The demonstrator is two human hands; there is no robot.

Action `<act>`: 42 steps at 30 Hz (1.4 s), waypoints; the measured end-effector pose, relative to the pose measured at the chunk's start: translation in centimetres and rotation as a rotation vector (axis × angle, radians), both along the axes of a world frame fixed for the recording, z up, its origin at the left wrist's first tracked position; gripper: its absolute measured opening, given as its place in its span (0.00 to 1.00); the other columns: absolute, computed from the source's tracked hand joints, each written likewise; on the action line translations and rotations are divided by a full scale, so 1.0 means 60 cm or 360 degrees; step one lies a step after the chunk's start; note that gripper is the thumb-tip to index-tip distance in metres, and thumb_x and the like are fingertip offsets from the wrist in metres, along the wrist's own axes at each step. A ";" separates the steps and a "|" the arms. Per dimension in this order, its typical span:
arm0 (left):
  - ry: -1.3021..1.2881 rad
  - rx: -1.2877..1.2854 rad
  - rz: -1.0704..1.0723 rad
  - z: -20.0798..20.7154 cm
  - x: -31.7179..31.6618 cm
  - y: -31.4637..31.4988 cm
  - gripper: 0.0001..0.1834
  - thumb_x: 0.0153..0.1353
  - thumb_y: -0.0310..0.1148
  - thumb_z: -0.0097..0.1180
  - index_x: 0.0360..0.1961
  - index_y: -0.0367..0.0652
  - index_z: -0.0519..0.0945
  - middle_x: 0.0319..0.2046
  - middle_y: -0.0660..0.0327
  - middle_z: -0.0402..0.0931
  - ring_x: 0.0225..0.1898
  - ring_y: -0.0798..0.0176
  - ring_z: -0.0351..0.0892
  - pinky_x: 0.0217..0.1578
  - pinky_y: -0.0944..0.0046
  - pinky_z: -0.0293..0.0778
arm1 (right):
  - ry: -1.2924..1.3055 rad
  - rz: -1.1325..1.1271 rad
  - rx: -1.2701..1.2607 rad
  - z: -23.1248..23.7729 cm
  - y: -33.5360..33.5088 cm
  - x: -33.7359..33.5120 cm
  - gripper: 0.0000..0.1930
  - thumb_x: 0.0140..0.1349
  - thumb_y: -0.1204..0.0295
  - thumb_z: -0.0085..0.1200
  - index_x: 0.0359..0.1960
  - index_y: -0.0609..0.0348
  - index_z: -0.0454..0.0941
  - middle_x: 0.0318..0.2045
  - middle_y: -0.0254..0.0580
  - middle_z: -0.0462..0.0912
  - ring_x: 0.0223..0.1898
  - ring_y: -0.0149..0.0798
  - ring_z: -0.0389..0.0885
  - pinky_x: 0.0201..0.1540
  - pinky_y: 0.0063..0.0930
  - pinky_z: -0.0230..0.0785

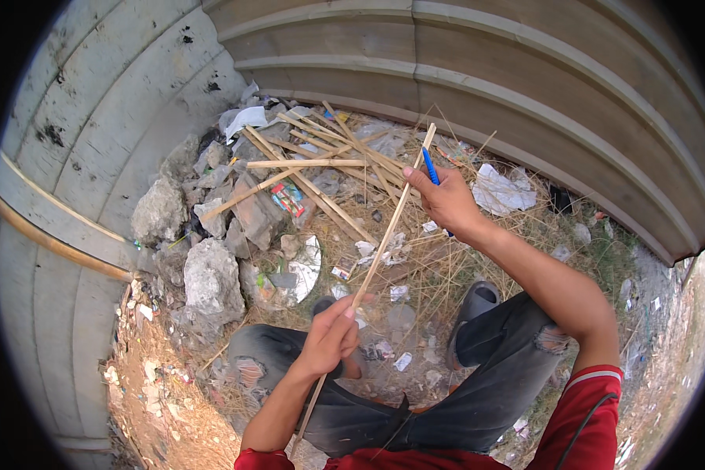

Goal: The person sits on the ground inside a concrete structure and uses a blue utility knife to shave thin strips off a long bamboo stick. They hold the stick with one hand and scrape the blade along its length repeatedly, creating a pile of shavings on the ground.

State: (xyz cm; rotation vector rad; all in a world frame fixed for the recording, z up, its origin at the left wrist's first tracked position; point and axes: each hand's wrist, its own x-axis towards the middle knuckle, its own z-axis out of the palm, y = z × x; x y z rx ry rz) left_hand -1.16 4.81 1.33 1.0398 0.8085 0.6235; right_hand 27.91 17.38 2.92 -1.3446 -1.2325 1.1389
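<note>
A long, thin wooden strip runs slantwise from my lap up toward the metal wall. My left hand is closed round its lower part, above my knee. Higher up, my right hand grips a slim blue pen-like object, its thumb and fingertips against the strip. The lower end of the blue object is mostly hidden behind that hand, so its exact kind is unclear. Beyond the strip, a loose pile of similar wooden strips lies crisscrossed on the ground.
Grey rocks and rubble lie to the left of the pile. Ribbed metal sheets stand at the back, and a pale panel wall on the left. Crumpled white paper, dry grass and litter cover the ground around my sandals.
</note>
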 end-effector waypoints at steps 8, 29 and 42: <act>0.0173 0.0278 0.0070 -0.003 0.003 0.005 0.23 0.81 0.37 0.38 0.69 0.37 0.67 0.15 0.72 0.58 0.16 0.78 0.54 0.18 0.73 0.53 | -0.0408 0.0387 0.0087 0.020 -0.048 -0.053 0.23 0.64 0.53 0.67 0.26 0.62 0.77 0.15 0.32 0.70 0.21 0.27 0.67 0.25 0.32 0.63; -0.0258 -0.0255 0.0079 -0.005 -0.021 -0.003 0.33 0.79 0.52 0.37 0.74 0.39 0.61 0.18 0.72 0.49 0.13 0.76 0.46 0.14 0.71 0.46 | -0.1394 0.0723 0.0273 0.042 -0.068 -0.061 0.31 0.73 0.44 0.44 0.37 0.64 0.82 0.24 0.59 0.84 0.29 0.64 0.85 0.36 0.55 0.78; -0.0182 -0.0207 0.0031 -0.005 -0.011 0.007 0.27 0.81 0.42 0.38 0.71 0.34 0.64 0.18 0.73 0.50 0.15 0.77 0.46 0.17 0.72 0.47 | -0.1650 0.0218 0.0573 0.034 0.002 0.019 0.28 0.72 0.45 0.47 0.30 0.59 0.82 0.18 0.55 0.80 0.26 0.62 0.82 0.31 0.54 0.74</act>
